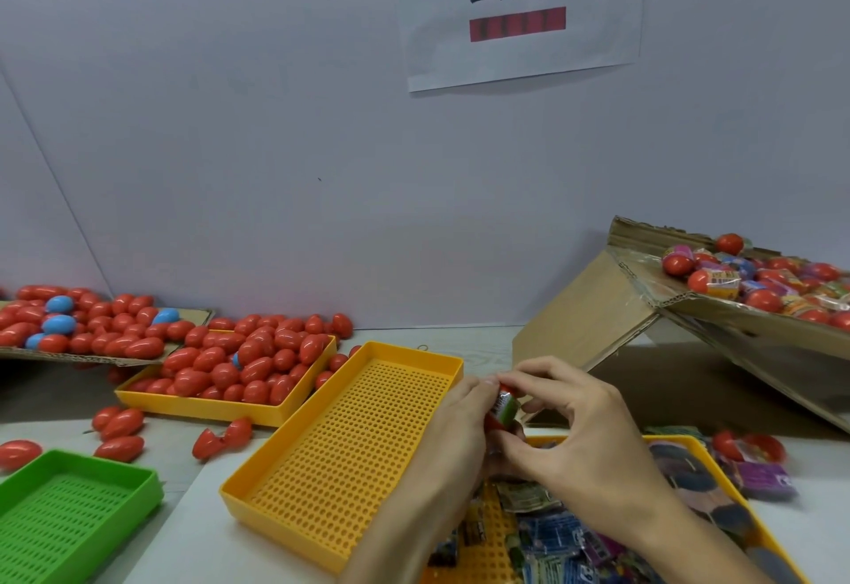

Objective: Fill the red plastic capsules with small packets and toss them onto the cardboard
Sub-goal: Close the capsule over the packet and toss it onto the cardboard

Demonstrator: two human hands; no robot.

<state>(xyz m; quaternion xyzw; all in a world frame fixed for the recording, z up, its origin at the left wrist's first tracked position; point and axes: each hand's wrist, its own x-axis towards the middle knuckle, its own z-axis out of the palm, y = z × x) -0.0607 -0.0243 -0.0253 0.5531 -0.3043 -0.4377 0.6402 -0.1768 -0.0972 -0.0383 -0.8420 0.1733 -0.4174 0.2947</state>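
A white paper sheet (524, 13) stuck to the pale wall at the upper right of the frame carries two large black Chinese characters, 套膜. Below them on the same sheet sits a red rectangular bar (517, 24) with dark marks too blurred to read. Print on the small packets cannot be made out.

Two bare forearms enter from the bottom edge, no sleeves in view. Left hand (464, 427) and right hand (584, 436): bare, no gloves, rings or watch visible. Nails short, unpainted where they show.
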